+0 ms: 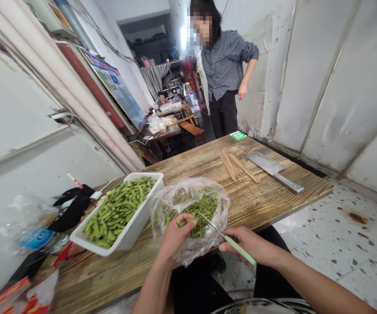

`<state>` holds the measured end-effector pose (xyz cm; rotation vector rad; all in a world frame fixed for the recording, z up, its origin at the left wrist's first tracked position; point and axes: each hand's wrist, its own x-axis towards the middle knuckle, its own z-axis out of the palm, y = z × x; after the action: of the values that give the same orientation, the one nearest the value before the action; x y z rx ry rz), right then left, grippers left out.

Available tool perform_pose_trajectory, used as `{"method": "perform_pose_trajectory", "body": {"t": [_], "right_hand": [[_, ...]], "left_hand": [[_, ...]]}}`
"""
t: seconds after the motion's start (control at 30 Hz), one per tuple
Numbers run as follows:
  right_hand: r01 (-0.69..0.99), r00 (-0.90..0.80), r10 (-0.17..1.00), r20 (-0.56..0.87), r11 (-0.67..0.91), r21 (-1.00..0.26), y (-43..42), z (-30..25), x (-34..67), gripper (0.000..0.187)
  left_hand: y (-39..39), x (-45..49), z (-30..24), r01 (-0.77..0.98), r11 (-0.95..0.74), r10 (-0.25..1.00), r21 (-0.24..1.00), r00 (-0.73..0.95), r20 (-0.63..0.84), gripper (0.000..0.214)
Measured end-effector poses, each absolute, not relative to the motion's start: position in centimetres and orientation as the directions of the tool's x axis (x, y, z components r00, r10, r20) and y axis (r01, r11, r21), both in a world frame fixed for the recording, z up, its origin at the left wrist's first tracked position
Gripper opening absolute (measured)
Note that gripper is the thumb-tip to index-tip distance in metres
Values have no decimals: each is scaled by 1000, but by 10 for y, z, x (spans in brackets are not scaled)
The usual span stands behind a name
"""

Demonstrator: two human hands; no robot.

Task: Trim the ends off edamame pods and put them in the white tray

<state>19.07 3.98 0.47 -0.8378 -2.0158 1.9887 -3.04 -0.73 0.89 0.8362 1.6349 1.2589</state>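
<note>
My left hand (175, 233) pinches a green soybean pod (184, 222) over an open clear plastic bag (162, 205). My right hand (245, 244) grips scissors (237, 249) with pale green handles, seen nearly edge-on. Their slim metal blades point left, close to the pod and my left fingertips. Inside the bag lies a heap of small green trimmings (206, 203). Left of the bag, a white plastic tub (132, 237) is filled with green soybean pods (119, 211).
On the wooden table (188, 161) lie thin wooden skewers (236, 168) and a cleaver (273, 170). A plastic bottle (41, 239) and red packaging (8, 296) crowd the left side. A person in a striped shirt (226, 61) stands beyond the table's far edge.
</note>
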Motion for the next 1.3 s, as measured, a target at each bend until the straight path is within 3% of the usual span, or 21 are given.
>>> {"method": "perform_pose_trajectory", "body": {"t": [0.17, 0.4, 0.53, 0.93, 1.13, 1.2, 1.3], "right_hand": [[269, -829, 530, -179, 97, -958, 40, 4, 197, 45], [280, -841, 525, -129, 220, -935, 40, 11, 200, 44], [304, -831, 538, -139, 230, -925, 39, 12, 198, 41], [249, -856, 502, -126, 185, -951, 38, 15, 197, 41], [289, -821, 506, -263, -30, -957, 32, 6, 192, 44], [284, -824, 495, -275, -61, -957, 34, -2, 192, 45], [273, -838, 474, -273, -69, -960, 37, -8, 195, 48]], "left_hand": [[-9, -27, 12, -22, 251, 899, 968, -366, -242, 43], [-13, -24, 16, 427, 245, 946, 871, -303, -117, 37], [-15, -20, 24, 516, 198, 976, 833, -186, -116, 36], [-18, -17, 26, 373, 270, 962, 888, -141, -233, 43], [-22, -16, 27, 249, 290, 957, 924, -78, -279, 38], [-27, -28, 32, 239, 265, 962, 934, -129, -240, 38], [-36, -66, 49, 418, 186, 898, 889, -439, 18, 34]]}}
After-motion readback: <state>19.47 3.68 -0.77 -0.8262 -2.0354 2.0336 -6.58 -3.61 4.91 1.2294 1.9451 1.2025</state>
